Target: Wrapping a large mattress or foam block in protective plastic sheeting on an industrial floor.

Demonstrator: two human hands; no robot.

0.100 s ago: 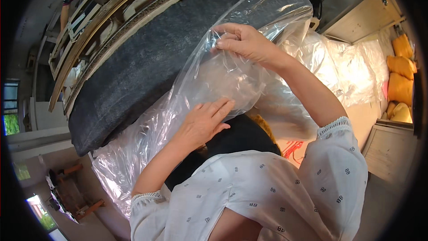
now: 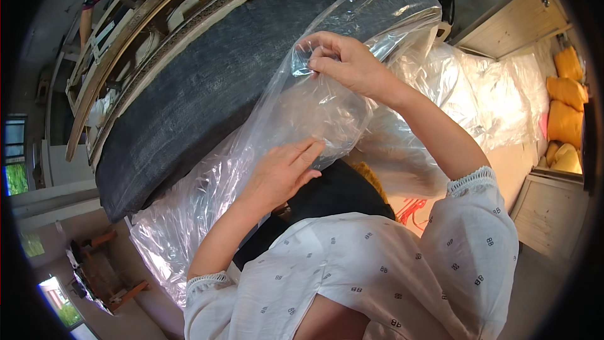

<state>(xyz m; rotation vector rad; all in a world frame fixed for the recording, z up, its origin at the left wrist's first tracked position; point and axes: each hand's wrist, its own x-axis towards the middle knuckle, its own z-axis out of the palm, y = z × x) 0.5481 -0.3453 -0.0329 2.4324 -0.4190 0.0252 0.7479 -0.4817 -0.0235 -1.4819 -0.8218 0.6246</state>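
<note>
Clear plastic film (image 2: 321,110) drapes over the dark cloth-covered surface (image 2: 189,88) and down toward my lap. My right hand (image 2: 343,66) is raised over the film, thumb and index finger pinching a bit of it near a fold. Lower and to the left, my left hand (image 2: 283,167) lies against the film with its fingers stretched out and its thumb apart. More crumpled film (image 2: 195,195) hangs on the left, below the edge of the dark surface.
A wooden and metal frame (image 2: 126,31) runs along the far side. Another person's arm (image 2: 86,22) shows at upper left. Bunched shiny film (image 2: 484,94) and orange bundles (image 2: 565,116) are on the right. A wooden stool (image 2: 104,271) is at lower left.
My left hand has shifted slightly left along the film. The fingers of my right hand have curled a little more, staying in nearly the same place.
</note>
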